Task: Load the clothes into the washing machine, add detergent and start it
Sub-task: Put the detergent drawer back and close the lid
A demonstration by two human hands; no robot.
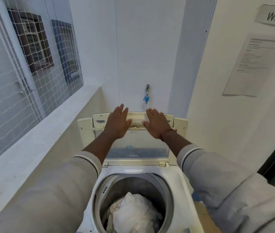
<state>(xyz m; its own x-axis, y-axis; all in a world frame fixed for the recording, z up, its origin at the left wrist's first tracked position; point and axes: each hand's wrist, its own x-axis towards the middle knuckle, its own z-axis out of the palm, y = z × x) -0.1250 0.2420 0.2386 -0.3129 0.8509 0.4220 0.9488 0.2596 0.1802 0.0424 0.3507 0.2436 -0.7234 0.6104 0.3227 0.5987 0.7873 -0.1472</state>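
Head view: both hands are up at the raised lid, holding nothing. Left hand [117, 122] & right hand [157, 124] are flat, fingers straight & a bit spread, palms toward the folded top section of the lid [138, 143]. Can't tell if they actually touch it.

Lid stands upright at the back of the washing machine [182, 180], hinged in 2 panels, the lower 1 see-through. Judgement: stiff, light plastic w/ a fold hinge, so it'll prob. swing easily & drop fast. Best taken at the top edge, 1 hand each side, fingers clear of the fold.

Clothes [133, 214], a soft white bundle, sit inside the drum [133, 178] below the arms. No detergent in sight. Tap [147, 93] w/ blue fitting is on the wall behind, printed sheets [251, 64] on the right wall.
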